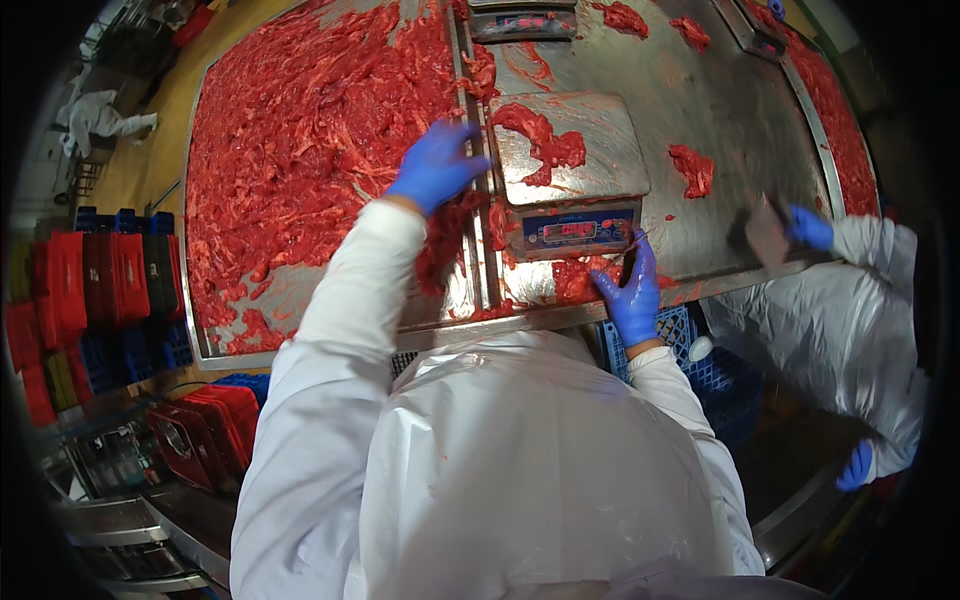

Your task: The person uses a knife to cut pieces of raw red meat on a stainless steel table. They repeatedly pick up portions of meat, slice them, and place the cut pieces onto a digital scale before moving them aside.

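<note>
My left hand (437,168), in a blue glove, is over the right side of a wide heap of raw red meat (320,150), beside the metal divider. Its fingers are slightly blurred but stretched apart, with no meat visible in them. A bench scale (615,185) with a steel platform and a lit display stands just right of the divider, and a piece of meat (545,145) lies on it. My right hand (632,298), also gloved, is at the scale's front right corner. Thumb and fingers are spread there, the thumb beside meat scraps (575,280) on the table edge.
Loose meat pieces (692,170) lie on the steel table (740,130). A second scale (522,22) stands behind. At right, a co-worker's gloved hand (810,228) is beside a blurred flat thing (767,235). Blue crates (680,335) are below the edge; red crates (130,275) are stacked left.
</note>
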`<state>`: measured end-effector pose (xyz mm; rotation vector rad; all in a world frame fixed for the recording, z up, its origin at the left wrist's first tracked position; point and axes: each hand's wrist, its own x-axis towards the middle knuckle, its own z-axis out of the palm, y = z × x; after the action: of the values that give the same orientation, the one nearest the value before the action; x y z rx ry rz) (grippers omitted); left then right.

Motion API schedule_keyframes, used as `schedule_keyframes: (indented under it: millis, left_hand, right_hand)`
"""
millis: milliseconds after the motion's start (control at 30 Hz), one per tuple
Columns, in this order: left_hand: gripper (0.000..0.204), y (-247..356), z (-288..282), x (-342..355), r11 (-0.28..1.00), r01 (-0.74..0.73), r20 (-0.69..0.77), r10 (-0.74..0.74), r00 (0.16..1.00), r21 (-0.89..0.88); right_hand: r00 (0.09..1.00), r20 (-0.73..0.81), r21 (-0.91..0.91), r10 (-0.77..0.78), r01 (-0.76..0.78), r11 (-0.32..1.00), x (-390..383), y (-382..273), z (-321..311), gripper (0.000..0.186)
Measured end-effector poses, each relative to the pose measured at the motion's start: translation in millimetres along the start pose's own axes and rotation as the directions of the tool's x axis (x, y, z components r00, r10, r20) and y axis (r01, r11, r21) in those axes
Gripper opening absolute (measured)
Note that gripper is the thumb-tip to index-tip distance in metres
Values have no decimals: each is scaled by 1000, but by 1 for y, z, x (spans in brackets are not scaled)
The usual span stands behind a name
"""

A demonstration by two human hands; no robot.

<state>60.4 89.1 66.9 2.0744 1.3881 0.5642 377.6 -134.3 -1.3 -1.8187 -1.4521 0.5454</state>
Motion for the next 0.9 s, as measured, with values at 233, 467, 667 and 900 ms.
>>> schedule_keyframes:
  millis: [233,467,667,900]
  left_hand:
    - [64,-38,19,-161,964,-10,566,-147,811,264]
    - [15,-50,-5,-142,994,97,856,-2,517,-56]
    - [6,82,-89,-28,903,-16,597,297,745,-429]
    - [41,26,5,29,928,-244,-125,287,950,282]
  right_hand:
    - [984,170,-191,-49,82,978,-22,-2,7,104]
    - [984,162,-210,-70,103,972,-19,-2,13,105]
    - [988,142,-252,-58,93,963,-25,3,12,104]
    - [996,82,105,-18,10,994,-24,-1,6,85]
